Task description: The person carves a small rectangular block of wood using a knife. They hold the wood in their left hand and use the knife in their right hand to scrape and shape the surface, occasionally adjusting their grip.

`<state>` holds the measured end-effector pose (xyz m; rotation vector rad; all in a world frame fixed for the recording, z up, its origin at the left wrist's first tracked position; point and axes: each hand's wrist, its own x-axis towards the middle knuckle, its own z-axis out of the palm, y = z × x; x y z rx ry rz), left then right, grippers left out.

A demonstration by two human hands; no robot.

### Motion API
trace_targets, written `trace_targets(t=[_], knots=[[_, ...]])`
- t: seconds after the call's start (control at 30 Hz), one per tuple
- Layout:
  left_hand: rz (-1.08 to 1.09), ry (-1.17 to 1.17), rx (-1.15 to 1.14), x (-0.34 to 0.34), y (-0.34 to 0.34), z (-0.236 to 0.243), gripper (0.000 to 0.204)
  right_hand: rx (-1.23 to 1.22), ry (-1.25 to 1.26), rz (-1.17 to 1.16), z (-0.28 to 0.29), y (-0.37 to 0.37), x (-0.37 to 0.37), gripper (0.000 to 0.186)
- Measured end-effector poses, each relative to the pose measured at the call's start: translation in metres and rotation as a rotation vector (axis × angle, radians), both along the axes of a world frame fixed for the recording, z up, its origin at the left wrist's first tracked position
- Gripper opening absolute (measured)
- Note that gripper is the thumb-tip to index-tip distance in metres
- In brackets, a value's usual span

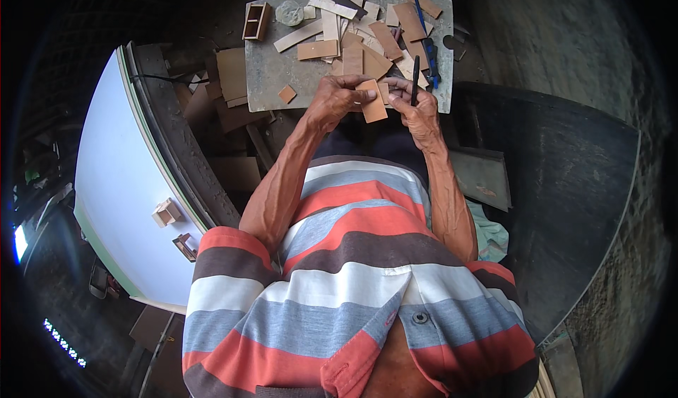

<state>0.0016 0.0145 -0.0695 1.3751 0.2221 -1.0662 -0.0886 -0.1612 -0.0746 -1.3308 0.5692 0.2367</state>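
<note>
Wood piece [372,101]: flat, thin, rectangular, tan.
Left hand [337,100]: grip closed on wood piece.
Right hand [417,108]: grip closed on dark pen [414,80], fingertips touching wood piece.
Worktop [272,69]: grey slab, strewn with flat offcuts [353,41].

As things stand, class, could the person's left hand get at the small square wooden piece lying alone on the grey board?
Probably yes. The left hand is just beside the small square piece, with bare board between them, though it would first have to let go of the wooden rectangle.

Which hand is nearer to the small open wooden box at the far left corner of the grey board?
The left hand. The small wooden box lies beyond it, to its far left. The right hand is farther off, on the other side of the held wooden piece.
</note>
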Motion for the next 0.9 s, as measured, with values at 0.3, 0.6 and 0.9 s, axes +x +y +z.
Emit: trace_targets(t=[0.3, 0.6, 0.9], knots=[[-0.029, -0.003, -0.025, 0.0021, -0.0008, 0.0005, 0.045, 0.005, 0.014, -0.021, -0.0015, -0.0010, 0.0005, 0.032], [-0.109, -0.007, -0.034, 0.0052, -0.0002, 0.0015, 0.042, -0.065, -0.078, 0.008, -0.0064, -0.0007, 0.0015, 0.030], [-0.096, 0.007, -0.031, 0.0055, -0.0013, -0.0002, 0.041, -0.063, -0.064, -0.011, -0.0063, 0.0007, 0.0024, 0.030]])
